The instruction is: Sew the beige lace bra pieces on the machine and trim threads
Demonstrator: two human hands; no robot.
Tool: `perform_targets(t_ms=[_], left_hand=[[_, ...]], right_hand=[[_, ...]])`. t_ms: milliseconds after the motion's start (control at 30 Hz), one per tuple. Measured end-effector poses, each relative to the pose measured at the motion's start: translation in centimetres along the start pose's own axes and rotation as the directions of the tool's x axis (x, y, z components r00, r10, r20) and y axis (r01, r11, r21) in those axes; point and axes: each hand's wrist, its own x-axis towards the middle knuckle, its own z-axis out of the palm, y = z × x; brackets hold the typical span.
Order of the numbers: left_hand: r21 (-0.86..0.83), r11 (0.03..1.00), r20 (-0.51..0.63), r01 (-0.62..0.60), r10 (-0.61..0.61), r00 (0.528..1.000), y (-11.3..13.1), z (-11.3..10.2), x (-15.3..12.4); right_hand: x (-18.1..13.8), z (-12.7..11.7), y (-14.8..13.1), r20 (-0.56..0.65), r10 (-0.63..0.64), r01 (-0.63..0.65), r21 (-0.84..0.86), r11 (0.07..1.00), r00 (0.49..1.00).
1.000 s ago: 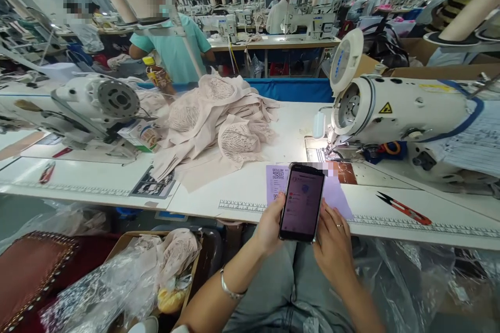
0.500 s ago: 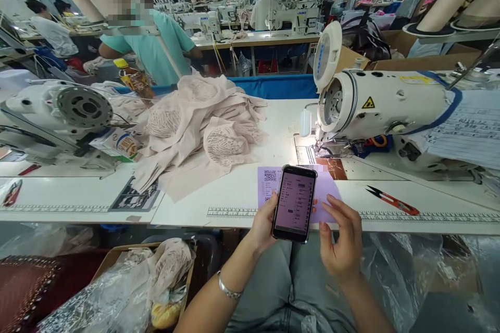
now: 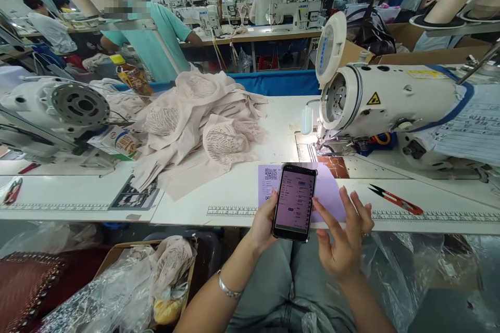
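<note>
- Holding a phone [image 3: 294,202] upright-tilted at centre bottom of the frame: left hand [image 3: 263,218] is wrapped round its left edge, thumb on the front rim
- Right hand [image 3: 344,242] hovers just right of the phone, fingers spread wide and holding nothing; forefinger points toward the screen, and contact cannot be told
- Phone screen is lit and shows a list of rows; the text is too small to read
- Purple sheet [image 3: 330,195] lies flat on the tabletop [image 3: 242,187] right behind the phone, its QR code [image 3: 270,174] showing at the sheet's upper left corner, just left of the phone's top
- Progress, as a judgement: the phone work is under way, with a page open and a finger poised; the sewing side looks unstarted, with no cloth seen at the needle of the sewing machine [image 3: 398,101] at right of frame
- Fabric pile [image 3: 203,119], pale pink with lace cups, sits heaped left of centre, apart from both hands
- Red thread snips [image 3: 396,199] lie on the tabletop at right, near the printed ruler edge
- Second machine [image 3: 58,109] stands at far left; other people work at rows in the upper frame
</note>
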Motion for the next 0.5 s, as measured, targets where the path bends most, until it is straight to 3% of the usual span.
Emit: perform_targets(t_ms=[233, 333, 500], left_hand=[[0.025, 1.000, 0.051, -0.009, 0.008, 0.999, 0.1, 0.2, -0.1], [0.029, 1.000, 0.050, -0.006, 0.004, 0.999, 0.1, 0.1, -0.1], [0.021, 1.000, 0.163, 0.000, -0.004, 0.987, 0.1, 0.2, 0.0]], right_hand=[[-0.1, 0.6, 0.0, 0.047, 0.017, -0.016, -0.014, 1.000, 0.999], [-0.3, 0.5, -0.2, -0.002, 0.007, -0.007, -0.009, 1.000, 1.000], [-2.1, 0.0, -0.3, -0.077, -0.100, 0.097, -0.033, 0.995, 0.992]])
